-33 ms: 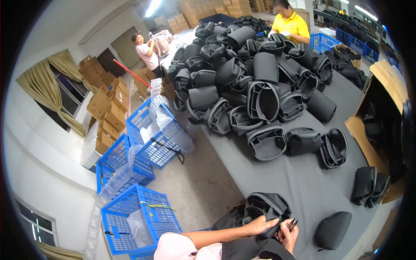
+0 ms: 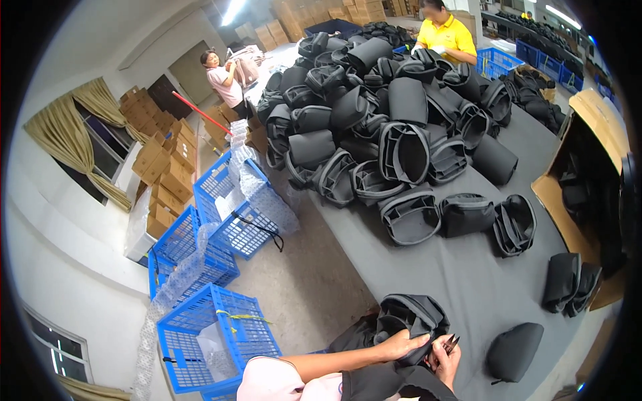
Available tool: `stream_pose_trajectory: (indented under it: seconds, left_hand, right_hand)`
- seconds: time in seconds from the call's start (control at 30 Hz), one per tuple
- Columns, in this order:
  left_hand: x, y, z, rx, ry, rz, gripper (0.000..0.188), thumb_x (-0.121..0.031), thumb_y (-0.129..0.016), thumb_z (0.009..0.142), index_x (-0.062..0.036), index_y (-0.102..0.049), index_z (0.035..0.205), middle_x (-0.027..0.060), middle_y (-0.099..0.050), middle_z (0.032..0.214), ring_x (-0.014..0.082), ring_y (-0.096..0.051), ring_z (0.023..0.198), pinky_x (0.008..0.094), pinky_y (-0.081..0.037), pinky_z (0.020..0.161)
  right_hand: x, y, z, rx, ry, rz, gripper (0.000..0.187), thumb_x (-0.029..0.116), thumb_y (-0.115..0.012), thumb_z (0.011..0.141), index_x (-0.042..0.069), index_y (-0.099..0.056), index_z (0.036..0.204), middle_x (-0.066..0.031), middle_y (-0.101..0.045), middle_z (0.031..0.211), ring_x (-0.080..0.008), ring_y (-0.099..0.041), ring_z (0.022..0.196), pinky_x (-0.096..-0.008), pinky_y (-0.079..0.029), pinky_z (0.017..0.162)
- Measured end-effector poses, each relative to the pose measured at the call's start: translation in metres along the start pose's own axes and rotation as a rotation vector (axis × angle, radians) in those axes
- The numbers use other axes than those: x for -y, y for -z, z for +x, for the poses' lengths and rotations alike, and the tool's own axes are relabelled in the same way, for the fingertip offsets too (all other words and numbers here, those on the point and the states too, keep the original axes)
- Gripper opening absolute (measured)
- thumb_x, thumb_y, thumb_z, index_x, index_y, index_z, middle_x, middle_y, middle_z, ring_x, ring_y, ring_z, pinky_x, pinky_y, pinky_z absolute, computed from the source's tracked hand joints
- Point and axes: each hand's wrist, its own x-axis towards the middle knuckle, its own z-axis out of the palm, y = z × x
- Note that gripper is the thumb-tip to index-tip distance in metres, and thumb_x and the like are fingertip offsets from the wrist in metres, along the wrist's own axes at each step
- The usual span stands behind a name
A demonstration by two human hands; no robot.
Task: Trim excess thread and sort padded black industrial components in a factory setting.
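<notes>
At the table's near edge, a black zippered pouch (image 2: 416, 313) with inner dividers lies opened up. My left hand (image 2: 402, 345) grips its near rim, thumb on top. Just to the right, my right hand (image 2: 443, 357) is closed around a pair of small dark thread snips (image 2: 451, 343), their pointed blades sticking up past the fingers. Both hands almost meet at the pouch's edge. A closed black pouch (image 2: 513, 352) rests on the table to the right of my right hand.
A large heap of black pouches (image 2: 408, 100) covers the far part of the grey-covered table (image 2: 461, 281). An open cardboard box (image 2: 568, 220) stands at the right edge. Blue crates (image 2: 247, 327) with bubble wrap sit on the floor at left. Two people (image 2: 449, 37) work farther back.
The view has shifted very slightly. Both hands keep nearly the same place on the pouch, the snips still in the right hand.
</notes>
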Motion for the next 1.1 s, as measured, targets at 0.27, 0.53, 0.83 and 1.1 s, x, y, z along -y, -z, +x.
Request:
stream_pose_trajectory:
  seconds: [0.27, 0.53, 0.83, 1.1]
  left_hand:
    - [-0.012, 0.003, -0.004, 0.044, 0.11, 0.03, 0.046, -0.049, -0.053, 0.086, -0.0024, -0.058, 0.088, -0.0016, -0.055, 0.078, 0.0064, -0.048, 0.073, 0.0226, -0.04, 0.063]
    - [0.008, 0.004, 0.001, 0.02, 0.12, 0.033, 0.045, -0.048, -0.053, 0.086, -0.0034, -0.059, 0.088, -0.0024, -0.054, 0.077, 0.0057, -0.048, 0.073, 0.0225, -0.04, 0.063]
    - [0.01, 0.004, 0.002, 0.041, 0.121, 0.035, 0.043, -0.047, -0.052, 0.087, -0.0042, -0.059, 0.09, -0.0032, -0.055, 0.078, 0.0053, -0.048, 0.073, 0.0225, -0.04, 0.064]
    - [-0.008, -0.002, -0.004, 0.02, 0.107, 0.013, 0.039, -0.042, -0.052, 0.088, -0.0027, -0.059, 0.088, -0.0012, -0.058, 0.079, 0.0057, -0.051, 0.071, 0.0228, -0.043, 0.064]
  right_hand:
    - [0.001, -0.001, -0.001, -0.011, -0.014, -0.005, 0.017, 0.014, -0.063, 0.078, 0.003, -0.05, 0.078, -0.0002, -0.045, 0.05, -0.0058, -0.037, 0.036, -0.0198, -0.027, 0.034]
    - [-0.001, 0.001, -0.001, 0.007, -0.005, 0.0, 0.017, 0.013, -0.062, 0.078, 0.002, -0.049, 0.077, -0.0006, -0.044, 0.049, -0.0062, -0.035, 0.035, -0.0203, -0.027, 0.034]
    - [-0.001, 0.002, 0.0, 0.02, 0.008, 0.003, 0.017, 0.013, -0.061, 0.079, 0.002, -0.049, 0.077, -0.0001, -0.043, 0.049, -0.0059, -0.034, 0.034, -0.0203, -0.027, 0.034]
    - [0.001, 0.002, 0.0, 0.02, 0.001, 0.008, 0.017, 0.013, -0.062, 0.079, 0.002, -0.049, 0.078, 0.0002, -0.043, 0.049, -0.0059, -0.033, 0.033, -0.0204, -0.027, 0.033]
